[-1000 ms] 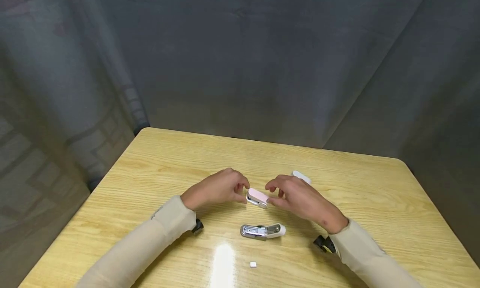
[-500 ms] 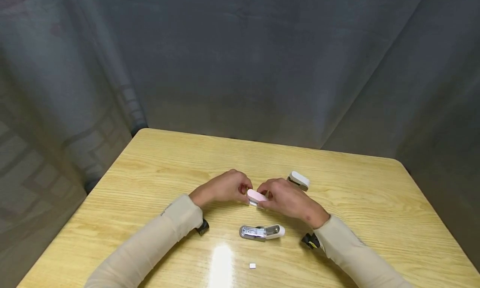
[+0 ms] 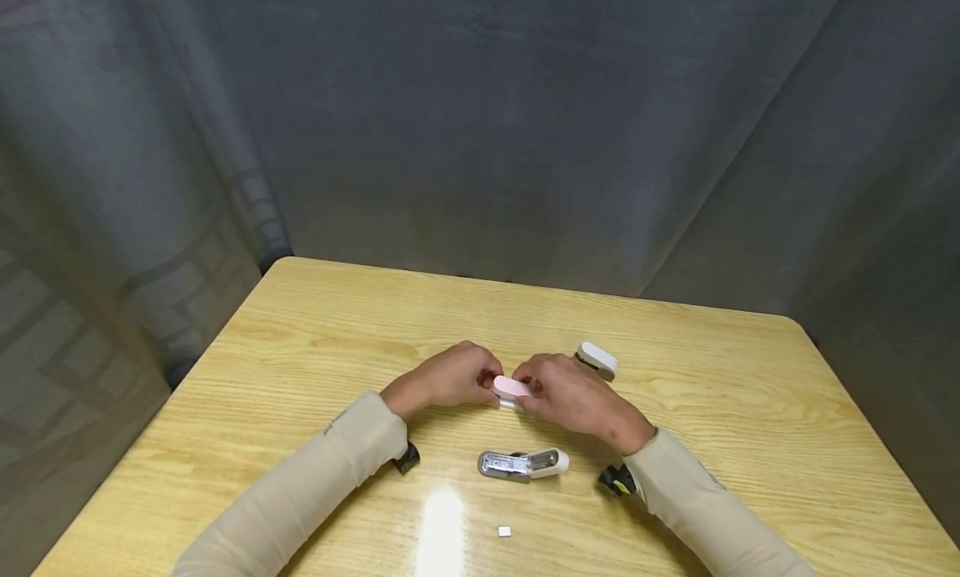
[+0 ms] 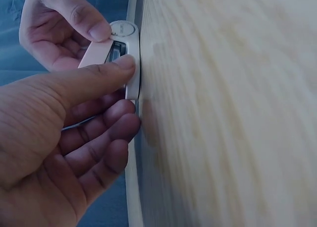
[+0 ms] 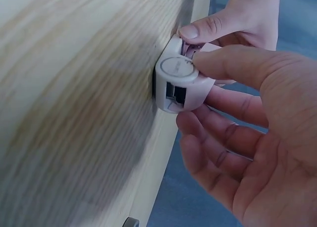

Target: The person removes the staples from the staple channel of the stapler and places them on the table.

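A small pink and white stapler (image 3: 512,387) sits on the wooden table (image 3: 315,343) between both hands. My left hand (image 3: 450,377) pinches its left end, thumb on the white base (image 4: 130,78). My right hand (image 3: 566,393) pinches the other end, thumb on the round hinge (image 5: 174,68) and fingers curled below. The stapler (image 5: 181,81) rests against the tabletop. A second stapler (image 3: 523,464), opened with its metal tray showing, lies just in front of the hands.
A third white stapler (image 3: 597,361) lies behind my right hand. A tiny white block (image 3: 505,531) sits near the front edge beside a light glare. Grey curtain surrounds the table. Black wrist mounts (image 3: 617,480) rest on the wood.
Both hands moved together and closed onto the pink stapler; the right hand shifted left, uncovering the white stapler behind it.
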A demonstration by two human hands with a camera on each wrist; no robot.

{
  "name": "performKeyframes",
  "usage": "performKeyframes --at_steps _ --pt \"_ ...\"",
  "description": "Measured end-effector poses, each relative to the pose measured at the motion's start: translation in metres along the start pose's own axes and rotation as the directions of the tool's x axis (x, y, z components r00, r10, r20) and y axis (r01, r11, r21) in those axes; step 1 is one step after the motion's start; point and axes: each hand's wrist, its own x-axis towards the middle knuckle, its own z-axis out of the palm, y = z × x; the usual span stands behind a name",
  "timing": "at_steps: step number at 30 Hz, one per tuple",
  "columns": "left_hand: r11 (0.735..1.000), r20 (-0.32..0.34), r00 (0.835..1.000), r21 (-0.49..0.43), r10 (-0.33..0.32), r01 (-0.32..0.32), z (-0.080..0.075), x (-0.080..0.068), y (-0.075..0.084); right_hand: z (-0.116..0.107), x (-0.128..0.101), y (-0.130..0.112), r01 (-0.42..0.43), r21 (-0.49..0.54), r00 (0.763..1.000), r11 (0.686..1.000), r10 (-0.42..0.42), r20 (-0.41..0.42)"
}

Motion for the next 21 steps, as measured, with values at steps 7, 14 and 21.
performKeyframes --at_steps 7,14,21 --pt "0.999 -0.030 0.999 -0.009 -0.036 0.036 0.0006 0.0007 -0.0014 -0.0003 0.0031 0.0018 0.005 -0.021 1.000 1.000 -0.005 -0.009" --pt "0.997 -0.043 0.997 -0.045 -0.059 0.057 0.0000 0.0020 -0.0026 0.0016 0.0081 0.0056 0.029 -0.042 0.999 0.999 -0.029 -0.019" --pt "0.995 -0.053 0.996 -0.069 -0.074 0.070 0.0037 -0.0004 -0.0033 0.0074 0.0098 0.0027 0.020 -0.065 1.000 0.998 -0.021 -0.015"
